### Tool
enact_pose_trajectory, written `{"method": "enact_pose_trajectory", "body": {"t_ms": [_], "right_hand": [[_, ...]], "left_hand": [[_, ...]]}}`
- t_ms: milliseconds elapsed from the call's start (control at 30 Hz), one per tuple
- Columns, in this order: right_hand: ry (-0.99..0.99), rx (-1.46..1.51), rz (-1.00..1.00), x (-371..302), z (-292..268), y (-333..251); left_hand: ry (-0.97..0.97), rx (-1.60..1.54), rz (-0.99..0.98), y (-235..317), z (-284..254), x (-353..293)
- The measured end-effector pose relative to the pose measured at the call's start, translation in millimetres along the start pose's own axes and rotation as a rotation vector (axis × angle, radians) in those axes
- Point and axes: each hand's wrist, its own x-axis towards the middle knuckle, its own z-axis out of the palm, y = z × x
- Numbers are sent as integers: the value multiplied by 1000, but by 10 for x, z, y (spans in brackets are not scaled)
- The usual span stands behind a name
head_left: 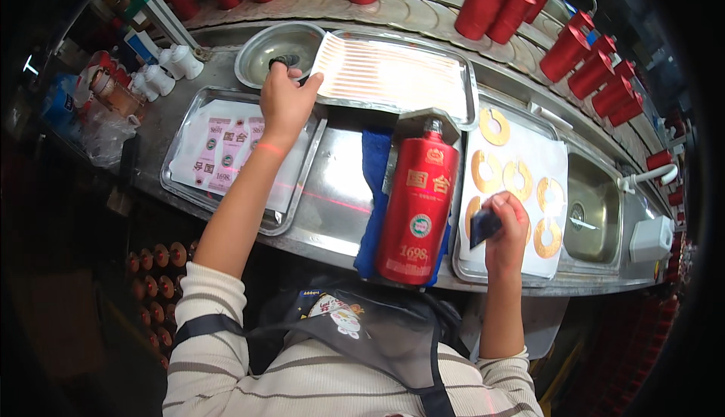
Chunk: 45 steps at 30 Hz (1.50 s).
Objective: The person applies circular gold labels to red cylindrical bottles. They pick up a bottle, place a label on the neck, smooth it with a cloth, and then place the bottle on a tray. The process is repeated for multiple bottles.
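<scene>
My left hand [288,104] reaches over the gap between the metal bowl [243,68] and a tray. A ribbed black piece [285,61] shows at its fingertips, perhaps a finger cover. Its thumb, apart from the fingers, meets the left edge of a pale sheet with gold stripes [393,73]. Pinched in my right hand [507,228] is a small dark flat scraper [485,226], just right of the bottle. This red bottle [417,206] with gold lettering lies before me, neck pointing away, on a blue cloth [374,183]. Neither hand touches it.
Left stands a metal tray [283,224] of pink-and-white labels [219,153]. Another tray at right bears a white sheet with several gold C-shaped stickers [518,179]; beyond it is a sink [593,228] with a tap. Red bottles [483,6] line the far conveyor [423,17]. White caps [181,62] stand far left.
</scene>
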Motion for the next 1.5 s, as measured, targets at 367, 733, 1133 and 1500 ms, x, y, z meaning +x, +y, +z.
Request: {"method": "enact_pose_trajectory", "body": {"t_ms": [367, 733, 1133, 1500], "right_hand": [[80, -62, 75, 34, 5, -83], [-490, -455, -350, 1189, 1018, -810], [-309, -512, -35, -507, 109, -1222], [-265, -338, 215, -900, 137, -194]], "left_hand": [[-249, 181, 9, -145, -63, 363], [-525, -242, 763, 1696, -214, -36], [-607, -687, 213, 1445, -1049, -1563], [-520, -893, -343, 747, -937, -2390]]}}
